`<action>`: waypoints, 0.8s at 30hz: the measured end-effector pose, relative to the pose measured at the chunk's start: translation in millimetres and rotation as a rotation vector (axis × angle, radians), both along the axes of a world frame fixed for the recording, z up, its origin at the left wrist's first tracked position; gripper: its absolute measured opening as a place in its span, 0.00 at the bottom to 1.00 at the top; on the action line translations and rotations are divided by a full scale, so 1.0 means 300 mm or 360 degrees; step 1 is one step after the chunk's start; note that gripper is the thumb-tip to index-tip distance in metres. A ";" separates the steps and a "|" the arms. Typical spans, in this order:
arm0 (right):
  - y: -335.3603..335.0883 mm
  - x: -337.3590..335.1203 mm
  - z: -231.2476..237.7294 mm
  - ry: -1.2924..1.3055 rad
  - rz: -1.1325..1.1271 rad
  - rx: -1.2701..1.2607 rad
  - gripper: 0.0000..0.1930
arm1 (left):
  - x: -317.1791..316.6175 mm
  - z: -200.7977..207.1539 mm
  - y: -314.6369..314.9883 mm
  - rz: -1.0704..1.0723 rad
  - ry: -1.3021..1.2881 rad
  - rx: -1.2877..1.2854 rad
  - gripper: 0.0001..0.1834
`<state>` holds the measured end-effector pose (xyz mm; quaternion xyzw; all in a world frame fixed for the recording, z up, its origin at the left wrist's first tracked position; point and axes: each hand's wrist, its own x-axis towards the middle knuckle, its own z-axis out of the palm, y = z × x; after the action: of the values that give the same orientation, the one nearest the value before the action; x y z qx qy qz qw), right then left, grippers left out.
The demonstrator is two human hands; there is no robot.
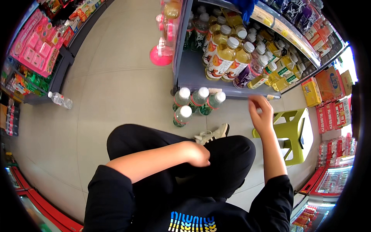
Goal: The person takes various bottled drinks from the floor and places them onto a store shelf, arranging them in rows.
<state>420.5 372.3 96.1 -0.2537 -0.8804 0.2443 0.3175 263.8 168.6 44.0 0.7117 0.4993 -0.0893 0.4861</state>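
My right hand (260, 112) is raised in front of the shelf's lower front edge, above the floor near the green stool. Its fingers are loosely bent, with the thumb apart and nothing in them. Across my lap, my left hand (198, 155) is over my bent knee, slightly blurred, with its fingers mostly hidden. Several greenish bottles with white caps (181, 117) stand on the floor before the shelf, left of my right hand. Behind them, the bottom shelf (189, 71) bears yellow drink bottles (221, 60) and a dark purple one (244, 75).
A green plastic stool (295, 133) is at my right. A clear bottle (60, 100) lies on the floor at far left, beside a rack with a pink toy set (36, 48). Boxes (330, 87) are stacked at far right. Red-framed coolers (46, 205) flank me.
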 end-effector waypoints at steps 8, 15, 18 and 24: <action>0.204 -0.835 0.137 0.0245 0.0406 0.0228 0.23 | -0.360 0.245 -0.040 0.1254 -0.1182 0.0264 0.12; 0.457 -1.308 0.078 -0.0408 0.0106 0.0616 0.34 | -0.485 0.157 -0.074 0.1956 -0.1699 0.0736 0.16; 0.482 -1.398 0.029 -0.0593 0.0009 0.0783 0.34 | -0.492 0.138 -0.071 0.2010 -0.1713 0.0778 0.15; 0.486 -1.379 0.015 -0.0649 0.0165 0.0746 0.31 | -0.474 0.133 -0.085 0.1975 -0.1806 0.0788 0.13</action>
<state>6.9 518.0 100.6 -0.1723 -0.9700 -0.0053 0.1715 121.6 143.1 83.8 0.3336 0.4841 0.6698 0.4535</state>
